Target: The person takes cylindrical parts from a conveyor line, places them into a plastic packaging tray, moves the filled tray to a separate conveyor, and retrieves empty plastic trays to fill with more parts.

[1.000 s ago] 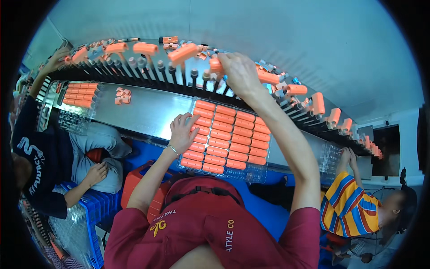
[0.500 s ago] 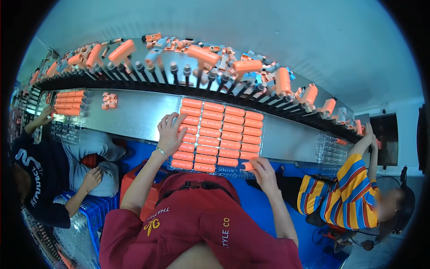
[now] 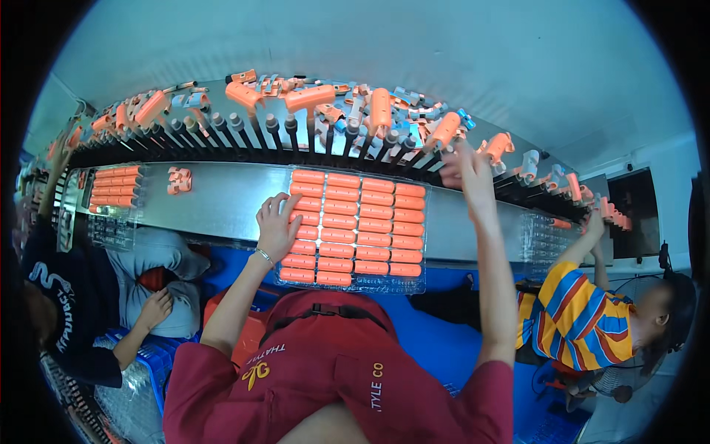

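Observation:
A clear plastic tray point(image 3: 425, 222) in front of me holds columns of glossy orange half-tube pieces point(image 3: 339, 221). My left hand point(image 3: 276, 224) rests on its left side, fingers spread over the outermost column; a bracelet circles that wrist. My right arm reaches far forward, past the tray's right side, to the row of black upright pegs point(image 3: 292, 133). There my right hand point(image 3: 467, 172) is smeared by motion, close below an orange curved piece point(image 3: 445, 131) on a peg. Whether its fingers hold anything cannot be made out.
Behind the pegs lies a heap of orange and pale blue pieces point(image 3: 355, 111). A small orange stack point(image 3: 179, 180) sits on the metal table point(image 3: 229, 192). Another tray point(image 3: 116, 185) stands left, near a person in dark clothing point(image 3: 81, 325). A person in a striped shirt point(image 3: 584, 314) works at right.
My right hand has left the tray's near right corner, where it held an orange piece, and swung forward to the pegs. The pegs' orange pieces have shifted left. My left hand stays on the tray.

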{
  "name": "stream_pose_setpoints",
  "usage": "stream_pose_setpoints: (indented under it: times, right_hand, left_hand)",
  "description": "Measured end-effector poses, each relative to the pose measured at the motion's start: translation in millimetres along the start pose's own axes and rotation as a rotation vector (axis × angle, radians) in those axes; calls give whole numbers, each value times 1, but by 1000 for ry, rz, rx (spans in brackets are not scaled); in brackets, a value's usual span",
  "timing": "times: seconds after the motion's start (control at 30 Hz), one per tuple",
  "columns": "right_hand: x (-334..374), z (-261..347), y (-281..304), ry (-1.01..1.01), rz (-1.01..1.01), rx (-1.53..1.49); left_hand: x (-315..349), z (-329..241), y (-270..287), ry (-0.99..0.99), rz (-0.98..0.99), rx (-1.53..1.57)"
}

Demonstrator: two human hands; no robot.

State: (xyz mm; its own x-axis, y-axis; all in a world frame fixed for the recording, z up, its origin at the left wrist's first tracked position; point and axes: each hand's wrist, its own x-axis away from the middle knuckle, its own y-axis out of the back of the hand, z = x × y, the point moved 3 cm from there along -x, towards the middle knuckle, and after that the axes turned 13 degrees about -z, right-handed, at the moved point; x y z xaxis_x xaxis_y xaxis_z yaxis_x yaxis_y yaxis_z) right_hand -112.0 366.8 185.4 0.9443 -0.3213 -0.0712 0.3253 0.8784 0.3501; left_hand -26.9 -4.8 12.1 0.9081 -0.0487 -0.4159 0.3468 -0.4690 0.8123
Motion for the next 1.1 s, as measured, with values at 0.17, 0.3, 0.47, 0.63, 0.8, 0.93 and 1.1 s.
stream_pose_setpoints:
  times: [0.17, 0.3, 0.47, 0.63, 0.8, 0.93, 1.1]
  right_hand:
    - [-53, 59, -48, 140, 348, 529]
    - [-42, 74, -79, 501, 184, 732]
    - [-21, 82, -114, 849, 75, 785]
    - [33, 106, -99, 1385, -113, 404]
    - [135, -9, -55, 995, 302, 318]
    - [203, -91, -27, 803, 422, 369]
    - [230, -123, -40, 816, 302, 477]
  left_hand:
    - [0, -2, -1, -1, -23, 16]
    - [1, -3, 1, -6, -41, 9]
    - [-3, -5, 1, -8, -15, -6]
    - [-1, -2, 3, 1, -13, 0]
    - [-4, -7, 1, -8, -16, 8]
    - [-2, -4, 0, -2, -6, -7]
    - [1, -3, 1, -8, -13, -16]
